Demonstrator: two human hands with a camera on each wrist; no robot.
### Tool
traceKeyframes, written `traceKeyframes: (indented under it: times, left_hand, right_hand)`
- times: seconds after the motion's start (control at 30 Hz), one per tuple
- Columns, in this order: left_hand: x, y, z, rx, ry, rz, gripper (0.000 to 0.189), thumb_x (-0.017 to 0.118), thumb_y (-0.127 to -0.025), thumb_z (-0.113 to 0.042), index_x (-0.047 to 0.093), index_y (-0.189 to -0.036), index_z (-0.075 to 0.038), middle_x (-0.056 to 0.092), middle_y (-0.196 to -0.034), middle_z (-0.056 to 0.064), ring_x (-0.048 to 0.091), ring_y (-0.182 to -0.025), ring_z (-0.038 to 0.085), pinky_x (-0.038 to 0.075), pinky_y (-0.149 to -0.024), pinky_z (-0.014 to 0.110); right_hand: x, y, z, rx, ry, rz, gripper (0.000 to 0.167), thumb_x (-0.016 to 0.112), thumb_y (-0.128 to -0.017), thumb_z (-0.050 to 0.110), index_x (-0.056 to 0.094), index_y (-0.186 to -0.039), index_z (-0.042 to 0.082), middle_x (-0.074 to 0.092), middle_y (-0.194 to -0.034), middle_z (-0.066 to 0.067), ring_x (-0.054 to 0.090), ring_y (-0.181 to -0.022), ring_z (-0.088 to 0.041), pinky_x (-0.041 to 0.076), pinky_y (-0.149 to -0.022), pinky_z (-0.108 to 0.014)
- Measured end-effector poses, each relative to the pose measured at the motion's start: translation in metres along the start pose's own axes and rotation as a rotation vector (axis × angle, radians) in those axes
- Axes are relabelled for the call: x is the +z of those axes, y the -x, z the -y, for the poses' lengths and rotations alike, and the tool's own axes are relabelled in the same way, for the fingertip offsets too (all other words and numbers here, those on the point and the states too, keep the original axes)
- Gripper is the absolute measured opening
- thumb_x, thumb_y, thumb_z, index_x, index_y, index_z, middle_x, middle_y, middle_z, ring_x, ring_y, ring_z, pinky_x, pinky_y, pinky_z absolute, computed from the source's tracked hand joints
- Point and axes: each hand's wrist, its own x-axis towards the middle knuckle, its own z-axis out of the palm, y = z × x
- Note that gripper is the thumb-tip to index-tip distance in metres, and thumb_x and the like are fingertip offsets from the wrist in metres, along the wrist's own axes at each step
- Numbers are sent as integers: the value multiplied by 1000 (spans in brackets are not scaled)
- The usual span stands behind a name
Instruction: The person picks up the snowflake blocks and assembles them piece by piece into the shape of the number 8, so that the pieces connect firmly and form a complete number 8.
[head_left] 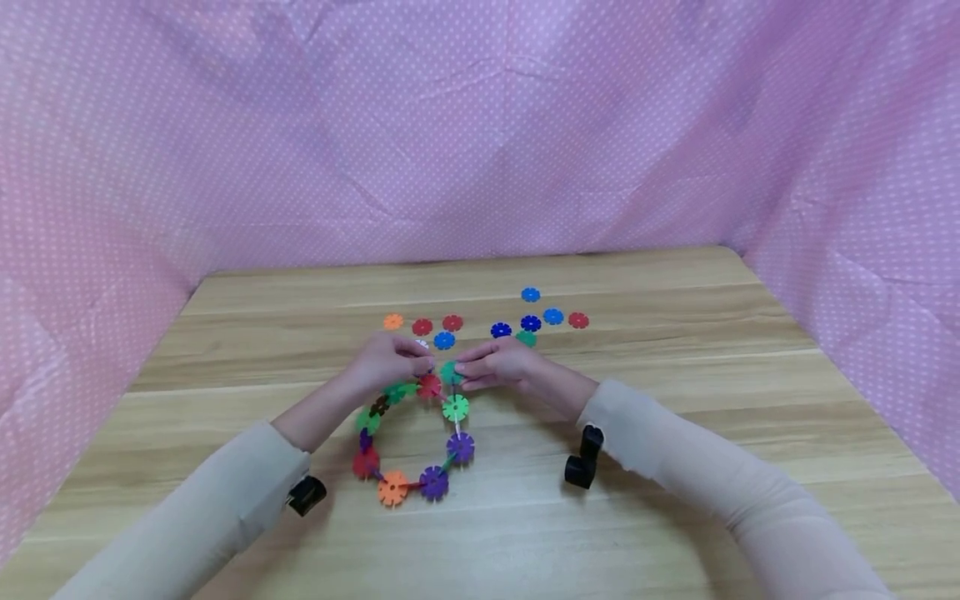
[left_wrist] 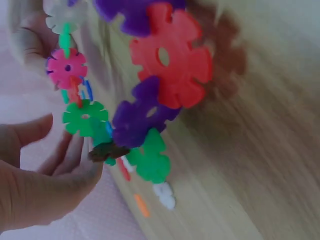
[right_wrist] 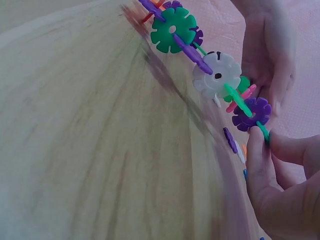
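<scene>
Slotted plastic snowflake discs are linked into a many-coloured ring [head_left: 392,488] in front of me. My left hand [head_left: 386,364] is at its far side, thumb and fingertips pinching the chain just above a red disc [head_left: 429,386]; what lies between the fingertips is mostly hidden. In the left wrist view, a green disc [left_wrist: 85,117] and a brown disc [left_wrist: 107,151] overlap those fingers. My right hand [head_left: 501,364] pinches a green disc [right_wrist: 263,131] between thumb and fingers, joined to a purple disc [right_wrist: 251,114]. Both hands' fingertips are close together.
Loose discs lie on the wooden table [head_left: 675,400] beyond the hands: an orange disc [head_left: 393,321], several red and blue ones, and a green disc [head_left: 527,338] near the right hand. Pink dotted cloth [head_left: 480,133] hangs around the table. Black wrist cameras [head_left: 585,458] hang under both sleeves.
</scene>
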Motion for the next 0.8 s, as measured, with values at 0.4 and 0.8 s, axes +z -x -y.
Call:
traceKeyframes:
  times: [0.4, 0.8]
  left_hand:
    - [7, -15, -5, -80, -48, 77, 23, 69, -89, -21, 72, -104, -4, 68, -112, 10, 57, -94, 15, 50, -80, 25]
    - [-5, -17, 15, -57, -90, 130, 25, 68, -89, -18, 71, -107, -1, 67, -117, 14, 57, -104, 19, 50, -91, 35]
  right_hand:
    - [1, -1, 0, -27, -22, 20, 30, 66, -88, 2, 65, -118, -2, 71, -110, -18, 72, -73, -14, 60, -81, -31]
    - [10, -8, 2, -65, 100, 5, 26, 69, -87, 9, 70, -112, 2, 74, -106, -15, 74, -82, -17, 60, -80, -30]
